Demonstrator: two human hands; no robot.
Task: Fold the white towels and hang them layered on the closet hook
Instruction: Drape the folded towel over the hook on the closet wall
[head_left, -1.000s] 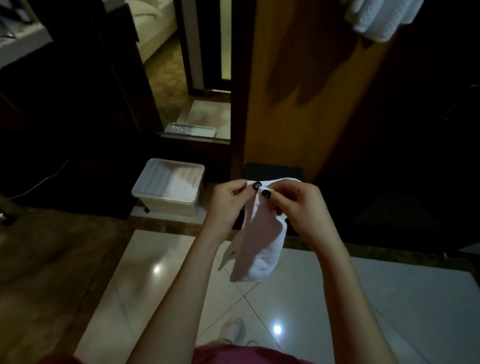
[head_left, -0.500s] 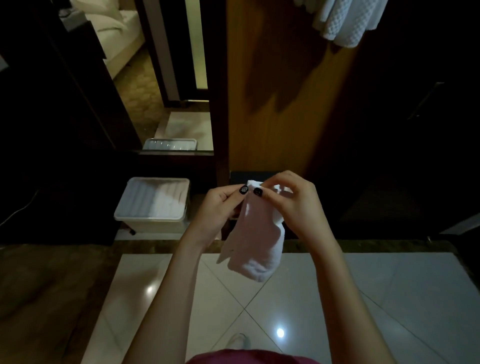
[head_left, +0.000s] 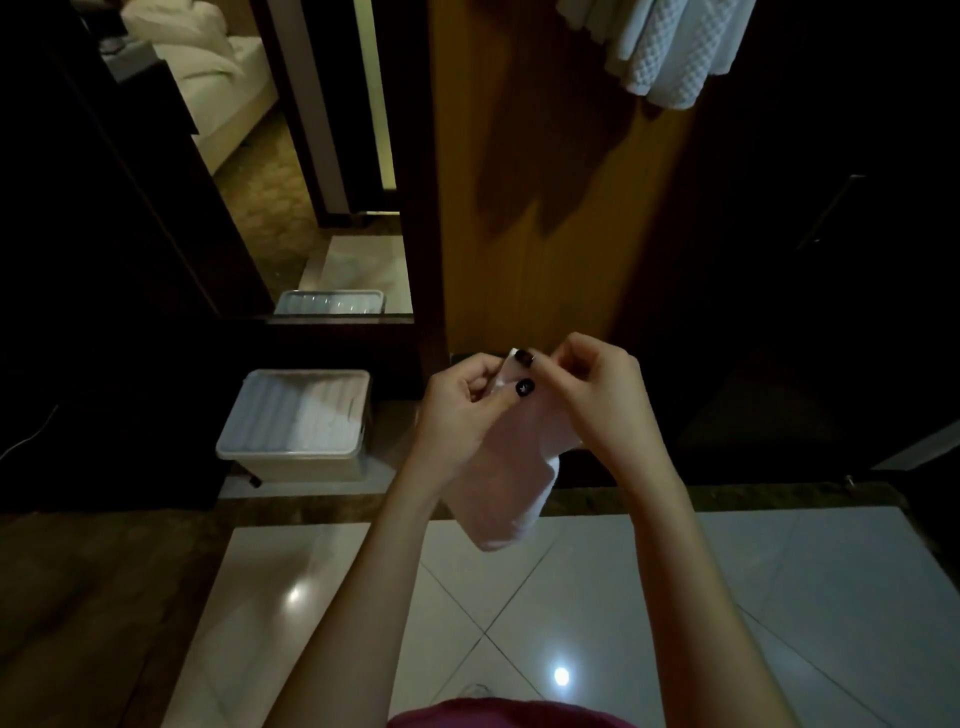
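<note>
A small white towel (head_left: 506, 488) hangs folded in front of me, held at its top edge by both hands. My left hand (head_left: 457, 410) pinches the top edge between thumb and fingers. My right hand (head_left: 592, 400) grips the same edge right beside it, fingers curled. Above, at the top right, white textured towels (head_left: 670, 47) hang against the wooden closet panel (head_left: 545, 208). The hook that carries them is out of view.
A clear plastic bin (head_left: 296, 421) with white towels inside stands on the floor at the left, below a mirror (head_left: 311, 156). Glossy white tiles (head_left: 779, 597) cover the floor under me. Dark closet space opens to the right.
The view has tilted up, so the hanging towels show more. My hands have drawn closer together on the towel's top edge, and the towel hangs more folded.
</note>
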